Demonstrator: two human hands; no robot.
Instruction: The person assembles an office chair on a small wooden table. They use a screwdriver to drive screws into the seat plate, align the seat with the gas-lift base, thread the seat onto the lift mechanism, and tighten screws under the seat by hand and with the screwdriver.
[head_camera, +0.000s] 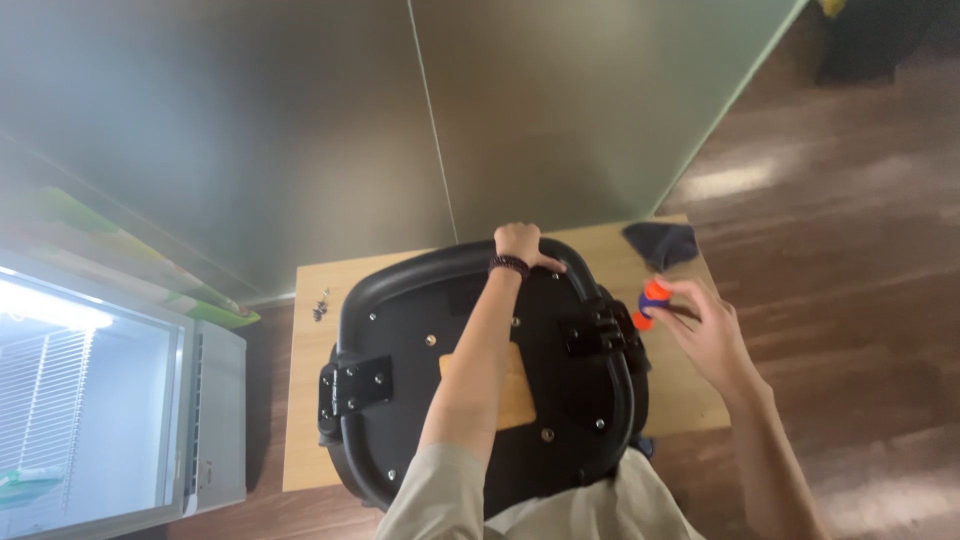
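Wooden tabletop (310, 440) carrying an upturned black chair seat (420, 400).
Left hand (522, 243) grips its far rim; right hand (705, 335), just right, holds an orange-handled screwdriver (650, 303). Brackets sit bolted; loose screws (321, 304) remain far left.

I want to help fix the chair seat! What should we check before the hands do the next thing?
1. Black chair seat lies upside down on the wooden table: ok.
2. Left hand steadies the seat's far rim: ok.
3. Right hand grips the orange and blue screwdriver: ok.
4. Loose screws lie on the table's far left corner, apart from the seat: ok.
5. Right bracket screws tight: cannot tell.
6. Screwdriver tip fits the screws: cannot tell.
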